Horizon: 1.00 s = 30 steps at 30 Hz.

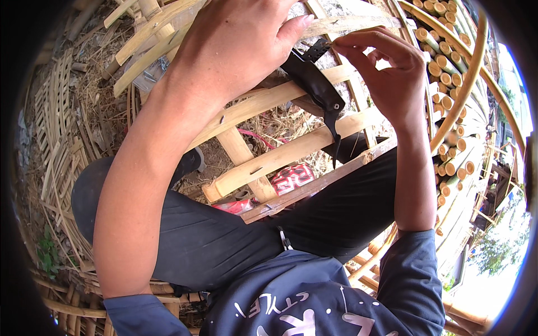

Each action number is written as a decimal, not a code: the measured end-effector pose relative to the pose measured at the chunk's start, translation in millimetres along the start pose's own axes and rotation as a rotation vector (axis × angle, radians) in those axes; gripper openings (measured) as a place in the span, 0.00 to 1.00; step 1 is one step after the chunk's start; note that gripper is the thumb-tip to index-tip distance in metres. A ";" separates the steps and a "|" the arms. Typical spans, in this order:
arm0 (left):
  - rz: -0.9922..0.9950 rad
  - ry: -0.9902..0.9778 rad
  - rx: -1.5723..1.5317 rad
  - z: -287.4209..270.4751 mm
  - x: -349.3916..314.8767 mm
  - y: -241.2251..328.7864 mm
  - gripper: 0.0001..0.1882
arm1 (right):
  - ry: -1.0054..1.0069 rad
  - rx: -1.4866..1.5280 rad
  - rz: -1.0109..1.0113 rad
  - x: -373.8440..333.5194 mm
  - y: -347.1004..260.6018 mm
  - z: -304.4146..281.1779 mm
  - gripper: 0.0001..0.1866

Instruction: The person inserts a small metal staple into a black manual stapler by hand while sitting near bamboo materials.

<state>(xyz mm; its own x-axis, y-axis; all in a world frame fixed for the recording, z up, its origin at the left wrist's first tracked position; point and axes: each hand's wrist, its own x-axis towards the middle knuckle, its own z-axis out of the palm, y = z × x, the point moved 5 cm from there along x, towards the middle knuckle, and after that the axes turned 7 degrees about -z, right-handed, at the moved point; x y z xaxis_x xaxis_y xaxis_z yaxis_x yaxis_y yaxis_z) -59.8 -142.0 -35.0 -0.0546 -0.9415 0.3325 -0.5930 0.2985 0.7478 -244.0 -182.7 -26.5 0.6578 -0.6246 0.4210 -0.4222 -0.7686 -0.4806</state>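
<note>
A lattice of split bamboo slats, with nails sticking out of it, rests across my lap. My left hand reaches over its far part, thumb stretched out; the fingers run past the upper edge of the view. Just right of it, thumb and forefinger of my right hand are pinched together beside a black perforated strap. Whether the pinch holds the strap or something tiny is unclear. Below the strap, a black curved piece with a rivet and a pointed tail lies over the slats; its kind is unclear.
Stacked cut bamboo poles fill the right side, with a curved pole before them. A clear bag, seemingly of nails, lies at upper left. Split bamboo strips lean farther left. Red packaging shows beneath the lattice.
</note>
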 end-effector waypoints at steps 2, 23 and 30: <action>0.011 0.013 0.006 -0.9 -0.4 0.3 0.20 | 0.002 0.000 0.029 -0.7 2.3 -0.4 0.05; 0.052 0.023 0.049 4.6 -0.4 -9.1 0.14 | -0.049 -0.018 0.115 -4.8 9.2 2.7 0.06; 0.002 -0.004 -0.023 0.4 -0.8 -2.7 0.13 | -0.059 -0.032 0.117 -5.2 8.5 2.1 0.06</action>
<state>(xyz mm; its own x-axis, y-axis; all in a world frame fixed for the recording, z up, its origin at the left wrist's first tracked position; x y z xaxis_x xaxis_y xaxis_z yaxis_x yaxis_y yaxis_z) -58.5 -142.1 -37.5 -0.0589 -0.9414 0.3322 -0.5745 0.3041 0.7599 -249.7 -185.7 -34.5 0.6382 -0.7015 0.3171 -0.5173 -0.6958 -0.4982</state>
